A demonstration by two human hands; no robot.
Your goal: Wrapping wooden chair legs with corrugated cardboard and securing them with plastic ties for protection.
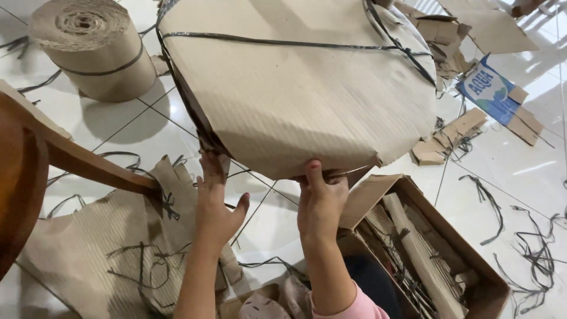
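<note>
Seen from above, a person's two bare hands work at the near edge of a large bundle wrapped in brown corrugated cardboard (301, 88), which rests tilted on a white tiled floor (136, 127) and is tied with thin black strapping (283, 42). The right hand (322, 201) has its grip closed on the wrap's lower edge, thumb on top and fingers curled beneath. The left hand (214, 204) reaches up to the bundle's underside at the left corner, fingertips touching it, thumb spread wide; whether it actually holds anything cannot be told. Beside the right forearm stands an open cardboard box (425, 248) holding cardboard strips. A roll of corrugated paper (94, 47) stands at the upper left, a curved wooden chair part (35, 159) at the left, and a crumpled sheet of corrugated paper (100, 248) lies under the left arm. Loose black straps and cardboard scraps litter the floor. To handle this edge well, it seems wise to keep both hands close together and pull evenly, so the thin cardboard does not tear.
</note>
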